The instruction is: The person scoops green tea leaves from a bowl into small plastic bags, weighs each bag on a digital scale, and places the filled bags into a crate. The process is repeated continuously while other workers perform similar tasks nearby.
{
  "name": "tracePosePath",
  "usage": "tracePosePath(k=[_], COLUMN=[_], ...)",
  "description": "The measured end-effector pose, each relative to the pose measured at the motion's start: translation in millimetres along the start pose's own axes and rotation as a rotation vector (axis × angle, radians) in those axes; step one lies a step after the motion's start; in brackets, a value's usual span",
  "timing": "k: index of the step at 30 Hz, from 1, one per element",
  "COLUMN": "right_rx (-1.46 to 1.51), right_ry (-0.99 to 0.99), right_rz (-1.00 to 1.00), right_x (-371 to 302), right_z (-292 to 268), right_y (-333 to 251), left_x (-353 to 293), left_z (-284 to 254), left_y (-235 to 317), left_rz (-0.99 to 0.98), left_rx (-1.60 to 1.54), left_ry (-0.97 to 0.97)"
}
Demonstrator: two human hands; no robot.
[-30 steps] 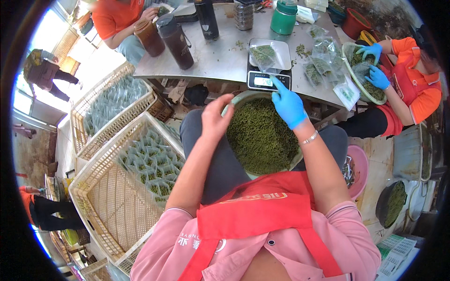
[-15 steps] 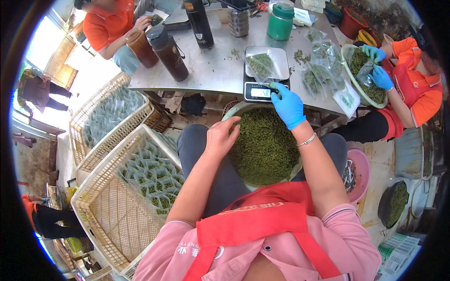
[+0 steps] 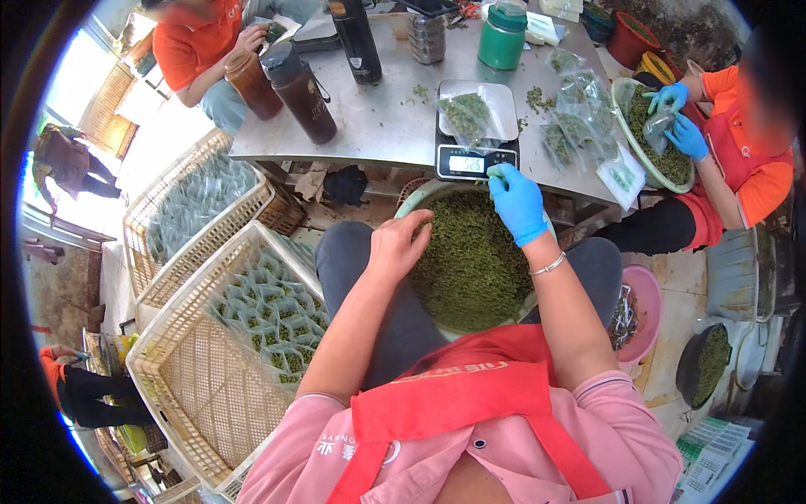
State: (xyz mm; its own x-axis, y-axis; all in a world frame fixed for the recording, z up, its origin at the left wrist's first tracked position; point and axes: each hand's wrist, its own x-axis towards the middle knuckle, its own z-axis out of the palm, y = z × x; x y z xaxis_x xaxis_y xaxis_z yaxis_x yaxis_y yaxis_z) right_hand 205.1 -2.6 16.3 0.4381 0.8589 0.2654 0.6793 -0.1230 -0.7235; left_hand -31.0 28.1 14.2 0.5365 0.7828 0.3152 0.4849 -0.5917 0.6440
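Note:
My bare left hand (image 3: 401,245) rests at the left rim of a round pale basin (image 3: 413,202), fingers loosely bent and apart. Small green berries, like green peppercorns (image 3: 470,269), fill the basin between my knees. My right hand (image 3: 517,208), in a blue glove, hovers over the basin's far right side, just below the scale's display. Its fingertips are pinched together, with a little green at the tips; what they hold is too small to make out. On the digital scale (image 3: 502,109) lies a clear plastic bag (image 3: 468,116) partly filled with green berries.
Filled clear bags (image 3: 579,118) lie on the metal table (image 3: 378,118) right of the scale. Bottles (image 3: 306,101) and a green jar (image 3: 502,38) stand farther back. At left are crates (image 3: 197,370) of bags; at right, a pink basin (image 3: 645,312) and a gloved co-worker (image 3: 739,160).
My right hand has drawn back slightly from the scale toward the basin. The display reading has changed. My left hand and the bag on the scale have stayed nearly in place.

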Motion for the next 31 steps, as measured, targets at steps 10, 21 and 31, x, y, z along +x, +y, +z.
tracePosePath(k=[10, 21, 31], right_rx=[-0.36, 0.404, 0.286], right_ry=[-0.014, -0.348, -0.265], right_rz=[-0.067, 0.104, 0.143], right_x=[40, -55, -71], right_z=[8, 5, 7], right_y=[-16, -1, -23], left_x=[2, 1, -7], left_z=[3, 27, 34], left_y=[5, 25, 23], left_rz=[0.054, 0.051, -0.147], left_rx=[0.026, -0.274, -0.199], left_ry=[-0.029, -0.096, -0.164])
